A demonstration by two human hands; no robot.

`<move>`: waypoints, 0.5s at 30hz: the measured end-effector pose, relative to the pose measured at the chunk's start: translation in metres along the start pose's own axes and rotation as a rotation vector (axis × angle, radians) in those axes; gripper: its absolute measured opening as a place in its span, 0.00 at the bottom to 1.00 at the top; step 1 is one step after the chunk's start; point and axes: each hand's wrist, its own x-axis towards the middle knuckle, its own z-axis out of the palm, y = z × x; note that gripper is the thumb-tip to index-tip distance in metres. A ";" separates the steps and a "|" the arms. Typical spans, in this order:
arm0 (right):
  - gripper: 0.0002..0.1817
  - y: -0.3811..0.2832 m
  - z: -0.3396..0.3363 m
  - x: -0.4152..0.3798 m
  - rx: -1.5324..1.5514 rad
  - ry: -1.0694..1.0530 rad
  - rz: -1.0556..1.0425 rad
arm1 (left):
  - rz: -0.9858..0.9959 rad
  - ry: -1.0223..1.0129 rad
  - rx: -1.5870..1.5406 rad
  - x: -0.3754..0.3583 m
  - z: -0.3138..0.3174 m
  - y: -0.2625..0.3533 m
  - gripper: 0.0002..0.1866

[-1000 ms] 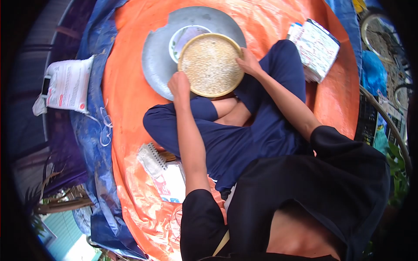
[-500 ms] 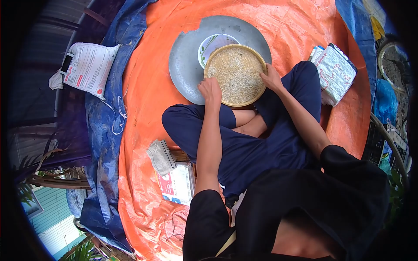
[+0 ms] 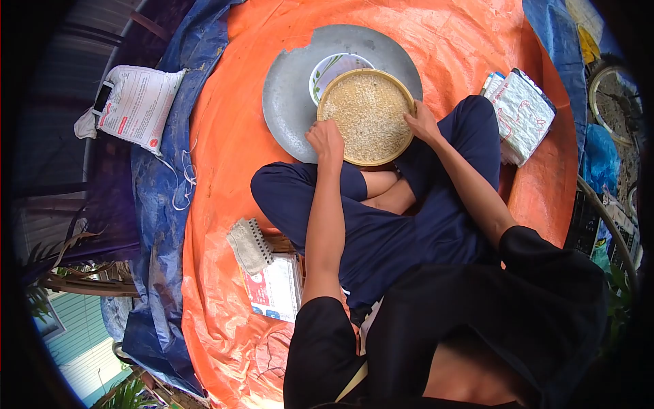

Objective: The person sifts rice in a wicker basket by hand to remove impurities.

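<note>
Between my two hands is a round sieve (image 3: 366,72) with a pale rim, spread with a layer of tan and whitish grain (image 3: 368,112). My left hand (image 3: 327,139) is closed on its lower left rim. On the right side, my right hand (image 3: 423,122) grips the rim, fingers partly hidden. Partly under the sieve in this view is a white bowl (image 3: 319,76) with a green leaf pattern. The bowl stands on a wide grey metal tray (image 3: 286,102) whose far left edge is broken away.
An orange tarp (image 3: 225,123) covers the ground, with blue tarp (image 3: 160,204) at its left. A white sack (image 3: 139,105) with a phone (image 3: 103,97) lies left. Near my left knee are a spiral notebook (image 3: 249,245) and printed packaging (image 3: 276,290). A folded white bag (image 3: 524,116) is right.
The grain in the sieve has shifted, with the whitish part now more to the lower right. Both hands keep their hold; the whole view has slid slightly.
</note>
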 end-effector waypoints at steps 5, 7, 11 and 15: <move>0.27 -0.004 -0.004 0.001 -0.056 -0.055 0.045 | -0.053 -0.024 -0.110 0.000 -0.015 -0.003 0.07; 0.24 0.002 0.000 0.002 -0.049 -0.034 0.030 | -0.164 -0.067 -0.158 0.002 -0.029 -0.002 0.09; 0.22 0.009 0.003 0.004 -0.015 -0.011 -0.003 | -0.297 -0.095 -0.297 0.007 -0.047 -0.017 0.11; 0.22 0.011 0.006 0.006 -0.013 0.003 0.002 | -0.288 -0.131 -0.319 0.008 -0.047 -0.030 0.10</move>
